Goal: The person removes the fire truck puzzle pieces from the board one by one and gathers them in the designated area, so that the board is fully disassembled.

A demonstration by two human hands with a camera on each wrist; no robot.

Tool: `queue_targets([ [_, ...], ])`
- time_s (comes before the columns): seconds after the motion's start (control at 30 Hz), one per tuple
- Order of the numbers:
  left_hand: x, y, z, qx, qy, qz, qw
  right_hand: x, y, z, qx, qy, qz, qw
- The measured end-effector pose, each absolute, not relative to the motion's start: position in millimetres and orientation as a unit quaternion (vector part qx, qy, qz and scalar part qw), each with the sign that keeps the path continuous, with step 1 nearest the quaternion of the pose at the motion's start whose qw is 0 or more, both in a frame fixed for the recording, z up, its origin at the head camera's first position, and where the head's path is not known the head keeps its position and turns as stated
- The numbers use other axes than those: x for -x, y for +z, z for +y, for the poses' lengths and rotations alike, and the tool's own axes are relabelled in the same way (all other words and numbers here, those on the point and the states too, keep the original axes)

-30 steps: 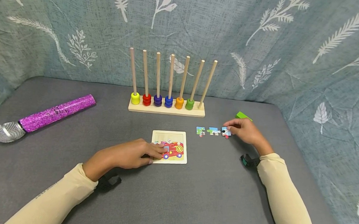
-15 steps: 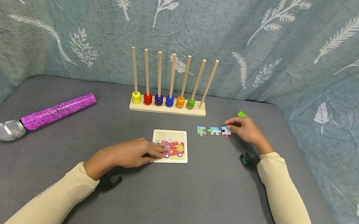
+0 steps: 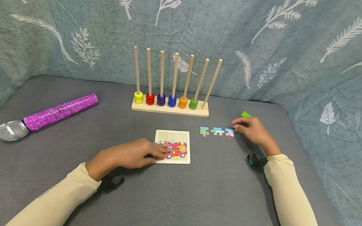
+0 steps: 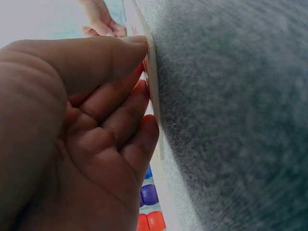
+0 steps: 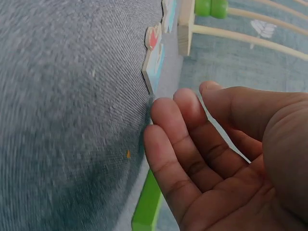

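My left hand (image 3: 135, 153) rests on the left part of a wooden puzzle board (image 3: 188, 160), its fingers lying over the red car picture. In the left wrist view the thumb touches the board's edge. Part of the picture is hidden under the fingers. Three loose puzzle pieces lie in a row right of the board: a left one (image 3: 203, 130), a middle one (image 3: 218, 131) and a right one (image 3: 229, 133). Just beside the right piece is my right hand (image 3: 256, 131). In the right wrist view its fingers are loosely bent, apart from the piece, with nothing between them.
A green block (image 3: 245, 114) lies behind the right hand. At the back stands a wooden peg rack (image 3: 170, 110) with coloured beads and tall rods, before a leaf-patterned curtain (image 3: 115, 64). A glittery purple microphone (image 3: 59, 111) lies at the left on the grey table (image 3: 194, 200).
My right hand has let go of the right puzzle piece and drawn slightly to the right, so that piece now shows fully. The left hand stays on the board.
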State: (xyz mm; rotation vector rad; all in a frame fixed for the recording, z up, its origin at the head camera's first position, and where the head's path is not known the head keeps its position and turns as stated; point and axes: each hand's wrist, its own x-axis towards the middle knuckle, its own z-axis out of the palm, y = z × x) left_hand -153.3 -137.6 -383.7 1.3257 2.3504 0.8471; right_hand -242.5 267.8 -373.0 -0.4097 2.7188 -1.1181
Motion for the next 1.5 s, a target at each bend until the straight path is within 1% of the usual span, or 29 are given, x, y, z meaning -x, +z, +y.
queue_targets([
  [0.3, 154, -384, -138, -0.447, 0.296, 0.828, 0.165, 236, -368, 263, 0.150, -0.367, 0.915, 0.073],
  [0.67, 152, -382, -132, -0.431, 0.296, 0.837, 0.163, 235, -359, 248, 0.174, -0.353, 0.915, 0.089],
  [0.77, 152, -383, -133, -0.433, 0.297, 0.836, 0.160, 234, -359, 244, 0.175, -0.361, 0.910, 0.101],
  [1.0, 152, -385, -133, -0.453, 0.314, 0.824, 0.126, 233, -362, 233, 0.179, -0.366, 0.905, 0.123],
  [1.1, 152, -384, -133, -0.441, 0.332, 0.827, 0.110, 232, -364, 229, 0.184, -0.362, 0.905, 0.124],
  [1.27, 152, -381, -134, -0.399, 0.328, 0.855, 0.044, 230, -364, 222, 0.199, -0.347, 0.908, 0.122],
  [1.33, 152, -379, -134, -0.380, 0.313, 0.870, 0.028, 229, -363, 220, 0.207, -0.336, 0.911, 0.119],
  [1.5, 150, -373, -135, -0.347, 0.261, 0.900, 0.031, 226, -361, 212, 0.234, -0.322, 0.910, 0.114],
])
